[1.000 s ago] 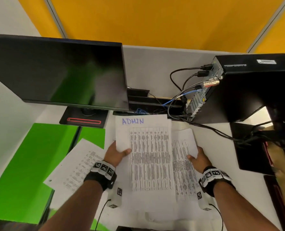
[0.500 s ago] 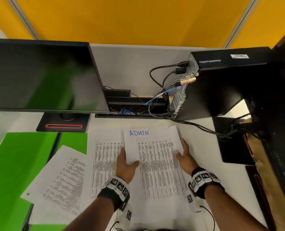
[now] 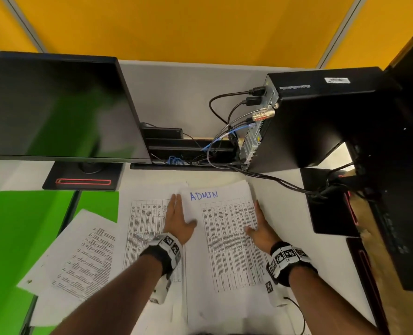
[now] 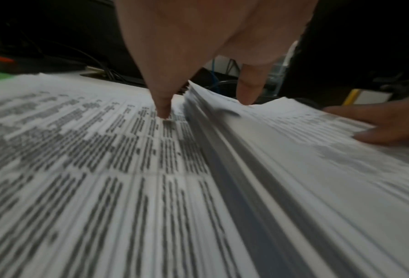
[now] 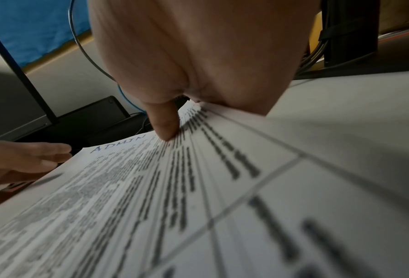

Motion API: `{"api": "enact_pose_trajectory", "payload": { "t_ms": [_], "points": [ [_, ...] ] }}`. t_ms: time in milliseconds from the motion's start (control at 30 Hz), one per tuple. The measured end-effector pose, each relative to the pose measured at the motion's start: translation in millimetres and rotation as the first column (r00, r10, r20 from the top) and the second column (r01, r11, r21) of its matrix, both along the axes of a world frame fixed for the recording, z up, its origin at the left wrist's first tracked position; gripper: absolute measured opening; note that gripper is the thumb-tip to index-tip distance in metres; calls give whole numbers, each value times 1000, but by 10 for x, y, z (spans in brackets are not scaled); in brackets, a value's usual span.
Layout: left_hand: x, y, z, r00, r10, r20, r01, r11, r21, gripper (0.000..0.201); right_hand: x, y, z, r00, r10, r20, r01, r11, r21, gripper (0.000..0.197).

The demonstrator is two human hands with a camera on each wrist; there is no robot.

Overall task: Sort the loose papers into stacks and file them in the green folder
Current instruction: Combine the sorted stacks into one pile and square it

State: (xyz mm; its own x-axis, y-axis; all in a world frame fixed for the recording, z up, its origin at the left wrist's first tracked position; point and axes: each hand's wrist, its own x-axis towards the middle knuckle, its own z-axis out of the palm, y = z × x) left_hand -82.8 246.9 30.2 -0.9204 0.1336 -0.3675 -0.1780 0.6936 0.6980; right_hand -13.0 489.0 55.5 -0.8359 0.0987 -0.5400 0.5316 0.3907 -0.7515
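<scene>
A stack of printed papers headed ADMIN lies on the white desk in front of me. My left hand lies along its left edge with straight fingers, thumb resting on top. My right hand lies against its right edge in the same way. In the left wrist view the fingers touch another printed sheet beside the ADMIN stack. That sheet lies left of the stack. A tilted sheet overlaps the open green folder at the left.
A dark monitor on a black stand stands behind the folder. A black computer case with cables sits at the back right. A black flat object lies right of the papers.
The ADMIN stack has shifted right onto the right-hand sheets, uncovering a printed sheet at its left. My left hand let go of its edge and now lies straight against it.
</scene>
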Motion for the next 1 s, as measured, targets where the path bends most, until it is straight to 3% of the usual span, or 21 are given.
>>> {"api": "enact_pose_trajectory", "payload": {
  "t_ms": [333,533,600,700,833,1000],
  "points": [
    [-514,179,-5,966,-260,4,251,930,-267,66,9,143,46,996,9,93,1,994,-108,91],
    [-614,333,25,978,-210,14,205,938,-280,51,17,81,-108,992,-117,40,118,993,-24,68],
    [-598,354,23,988,-156,18,156,962,-223,54,23,2,-157,978,-207,31,207,978,20,67],
    [-452,353,-17,1000,-24,15,24,1000,-2,68,35,-98,-186,954,-300,7,300,953,27,66],
    [-113,281,-44,985,155,72,-168,961,221,75,53,-111,-177,938,-346,13,346,937,-39,65],
    [249,153,-111,974,192,123,-225,901,371,75,82,-89,-194,943,-329,44,331,941,-72,58]
  ]
}}
